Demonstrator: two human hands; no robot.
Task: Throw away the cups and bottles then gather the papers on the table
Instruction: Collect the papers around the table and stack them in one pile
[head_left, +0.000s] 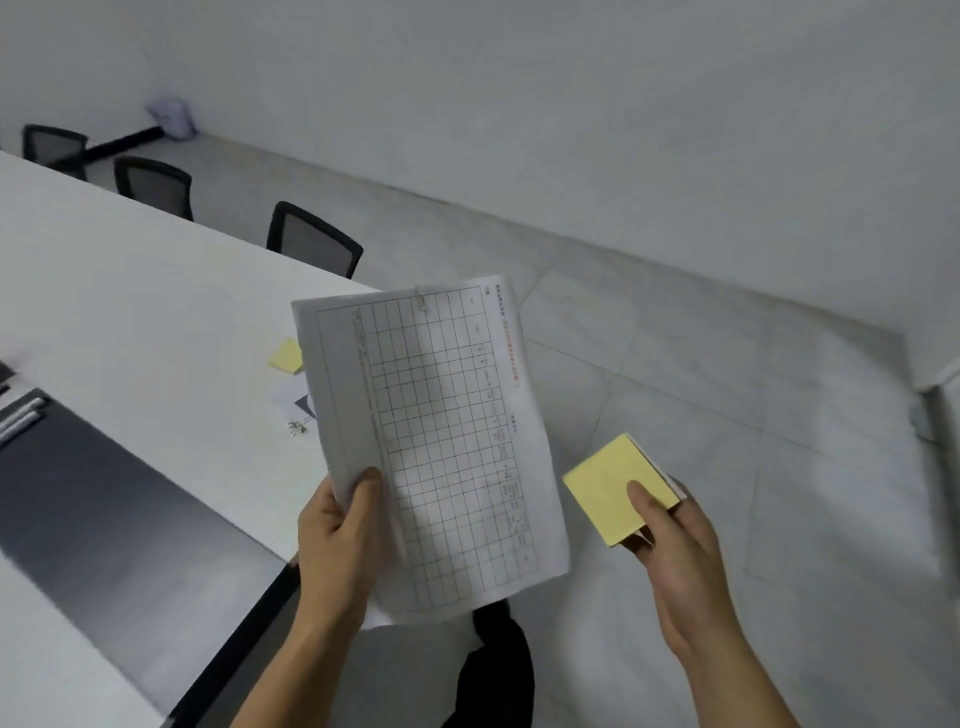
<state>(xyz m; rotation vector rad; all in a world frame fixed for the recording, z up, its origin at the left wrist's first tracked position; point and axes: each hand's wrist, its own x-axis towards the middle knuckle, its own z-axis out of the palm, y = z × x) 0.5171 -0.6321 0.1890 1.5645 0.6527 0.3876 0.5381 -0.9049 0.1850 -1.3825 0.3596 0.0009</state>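
A person's left hand (340, 530) pinched clipped papers (431, 441) by one corner beside the table (130, 291) while the right hand (675, 525) clamped a yellow sticky pad (613, 483), and the loosely held sheets looked liable to slip.

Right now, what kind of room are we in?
Likely an office meeting room: a long white table with black mesh chairs along its far side, plus a printed grid form and yellow sticky notes.

White gridded paper (441, 441) (red heading); yellow sticky pad (613, 488); black chairs (311, 239).
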